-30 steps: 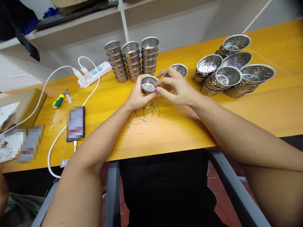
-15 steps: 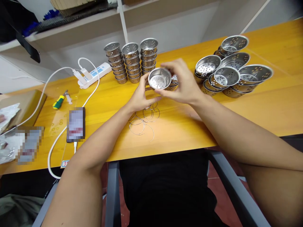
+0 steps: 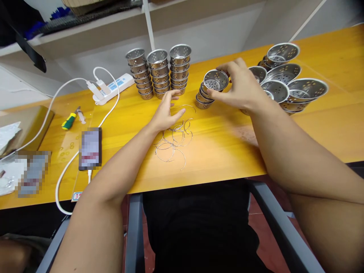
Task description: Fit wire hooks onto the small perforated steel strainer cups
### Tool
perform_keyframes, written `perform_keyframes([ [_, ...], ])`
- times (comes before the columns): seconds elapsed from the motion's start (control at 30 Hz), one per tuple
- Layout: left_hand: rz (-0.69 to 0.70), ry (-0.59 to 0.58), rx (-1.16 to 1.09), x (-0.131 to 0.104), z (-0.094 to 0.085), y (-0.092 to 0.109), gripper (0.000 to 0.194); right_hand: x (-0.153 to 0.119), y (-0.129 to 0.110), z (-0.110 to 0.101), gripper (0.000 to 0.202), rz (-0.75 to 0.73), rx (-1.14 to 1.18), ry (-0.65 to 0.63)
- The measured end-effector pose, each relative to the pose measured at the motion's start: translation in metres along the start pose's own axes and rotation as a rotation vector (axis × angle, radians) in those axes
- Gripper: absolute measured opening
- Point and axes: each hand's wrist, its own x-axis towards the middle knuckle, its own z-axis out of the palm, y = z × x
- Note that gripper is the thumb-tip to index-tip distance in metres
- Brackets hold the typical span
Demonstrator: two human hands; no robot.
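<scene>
My right hand grips a perforated metal cup by its side, thumb at the near wall and fingers at the far rim. This cup is tilted at the top of a short stack of like cups; whether it is fully seated I cannot tell. Held over the table with fingers apart and nothing in them, my left hand is left of that stack. Thin wire rings lie loosely just in front of it. Three taller stacks of perforated cups stand behind it.
More nested perforated cups crowd the right side. On the left are a power strip with white cables, a phone, a green-yellow screwdriver and a cardboard box. A shelf runs along the back.
The cup held between both hands has moved right onto the short stack, in my right hand. My left hand has let go of it and opened.
</scene>
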Motion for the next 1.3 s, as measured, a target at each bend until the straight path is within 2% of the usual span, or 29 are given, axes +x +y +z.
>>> perform_keyframes([
  [0.1, 0.002, 0.001, 0.000, 0.000, 0.000, 0.001, 0.076, 0.000, -0.001, 0.003, 0.089, -0.021, 0.025, -0.023],
  [0.17, 0.002, 0.001, 0.003, 0.000, 0.000, 0.002, 0.077, -0.002, -0.010, 0.002, 0.095, -0.067, 0.042, -0.015],
  [0.33, -0.019, -0.012, 0.008, 0.000, -0.001, 0.003, 0.081, -0.014, -0.049, -0.004, 0.084, -0.091, -0.026, -0.014],
  [0.4, -0.019, -0.013, 0.003, 0.000, -0.002, 0.002, 0.080, -0.016, -0.054, -0.002, 0.087, -0.062, -0.035, 0.013],
  [0.53, -0.019, -0.007, -0.007, 0.000, -0.001, 0.001, 0.079, -0.013, -0.031, 0.012, 0.096, -0.032, -0.017, 0.018],
  [0.7, -0.009, -0.006, -0.012, -0.001, 0.000, 0.001, 0.077, -0.006, 0.002, 0.030, 0.086, -0.071, 0.109, -0.038],
  [1.1, -0.020, -0.027, -0.003, -0.002, -0.002, 0.006, 0.075, 0.000, -0.002, 0.025, 0.084, -0.054, -0.136, -0.108],
  [1.3, -0.018, -0.023, -0.009, -0.001, -0.004, 0.007, 0.074, -0.002, -0.001, 0.022, 0.080, -0.024, -0.189, -0.088],
])
